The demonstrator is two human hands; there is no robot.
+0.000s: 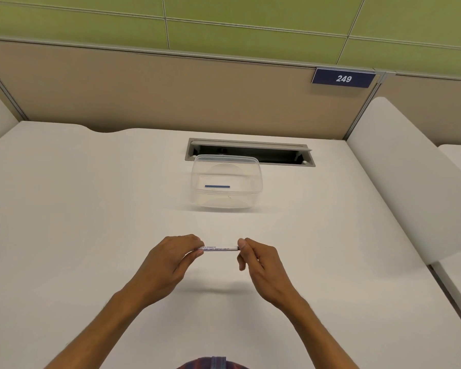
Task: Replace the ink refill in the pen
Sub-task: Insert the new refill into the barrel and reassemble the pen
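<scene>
A white pen (220, 249) with blue printed lettering lies level above the white desk (91, 222), held at both ends. My left hand (171, 258) pinches its left end and my right hand (258, 262) pinches its right end between thumb and fingertips. Both ends are hidden by the fingers. Farther back stands a clear plastic container (254, 179) with a thin blue refill (217, 186) lying flat inside it.
An open cable slot (277, 153) is set in the desk just behind the container. Beige partition walls close the back, with a blue sign (343, 78) reading 249. A white side divider (405, 166) borders the right.
</scene>
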